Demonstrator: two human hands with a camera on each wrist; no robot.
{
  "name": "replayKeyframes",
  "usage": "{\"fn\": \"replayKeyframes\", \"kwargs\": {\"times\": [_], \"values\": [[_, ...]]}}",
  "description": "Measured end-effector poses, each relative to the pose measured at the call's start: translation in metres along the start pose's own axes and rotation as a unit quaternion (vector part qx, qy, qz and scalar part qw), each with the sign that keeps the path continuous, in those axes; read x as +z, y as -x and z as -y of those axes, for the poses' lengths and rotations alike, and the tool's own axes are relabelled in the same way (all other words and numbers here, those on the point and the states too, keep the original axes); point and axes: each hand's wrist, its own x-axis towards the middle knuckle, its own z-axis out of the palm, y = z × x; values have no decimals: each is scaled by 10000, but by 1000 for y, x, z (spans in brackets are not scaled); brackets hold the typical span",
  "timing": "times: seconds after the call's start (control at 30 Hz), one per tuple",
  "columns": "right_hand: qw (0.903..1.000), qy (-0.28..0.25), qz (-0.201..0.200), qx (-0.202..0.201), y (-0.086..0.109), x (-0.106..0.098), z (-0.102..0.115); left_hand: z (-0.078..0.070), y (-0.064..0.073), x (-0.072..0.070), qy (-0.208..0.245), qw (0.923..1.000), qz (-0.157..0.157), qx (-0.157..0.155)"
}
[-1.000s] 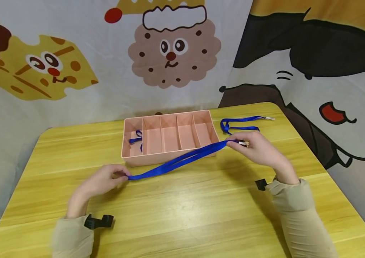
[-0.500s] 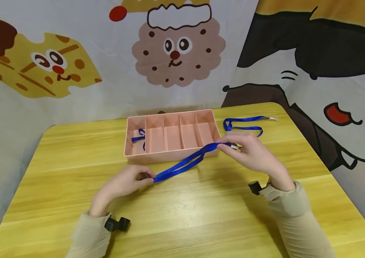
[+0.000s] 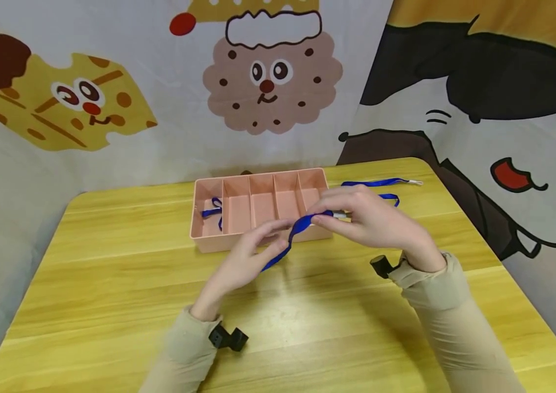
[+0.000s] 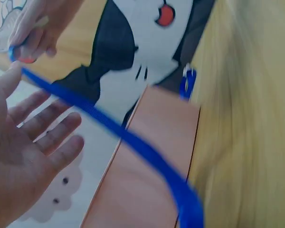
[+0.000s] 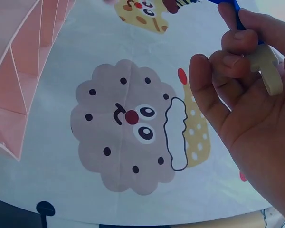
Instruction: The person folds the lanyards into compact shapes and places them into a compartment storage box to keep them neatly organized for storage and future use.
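My right hand pinches a blue lanyard close to its white clip, between thumb and index finger. From there the strap droops forward and down past my left hand. In the left wrist view the left fingers are spread and nearly straight, and the blue strap crosses by the thumb tip. Both hands are over the front edge of a pink divided box. A short piece of blue strap lies in the box's leftmost compartment.
Another blue lanyard with a white end lies on the wooden table to the right of the box, partly hidden by the right hand. A cartoon-printed cloth hangs behind the table.
My left hand has moved right towards the right hand and let go of the lanyard's far end, which now hangs in a bend. The right hand has shifted slightly left.
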Motion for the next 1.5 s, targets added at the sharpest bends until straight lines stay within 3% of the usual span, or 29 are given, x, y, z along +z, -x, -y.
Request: {"fn": "replayKeyframes", "kwargs": {"times": [0.2,0.4,0.57,0.73,1.0,1.17,1.33,1.5], "values": [[9983,-298,-200,458,13,3,-5,1,-9,15,577,9982,72,112],[9922,-373,-454,1103,28,8,-12,-2,-3,8,596,9977,-302,-97],[9841,-719,-566,1523,37,10,-15,-4,1,4,629,9970,-263,-352],[9729,-1016,-648,1976,38,7,-14,-8,6,-3,334,9978,-249,-511],[9690,-1046,-768,2104,39,0,-17,-6,7,-16,121,9991,-38,-395],[9643,-869,-1139,2229,38,-1,-22,-6,7,-21,-34,9988,125,-477],[9627,-486,-1290,2327,38,-2,-26,-9,9,-26,-191,9987,7,-475],[9532,-618,-1260,2678,37,-4,-27,-11,12,-33,-48,9990,-138,-421]]}}
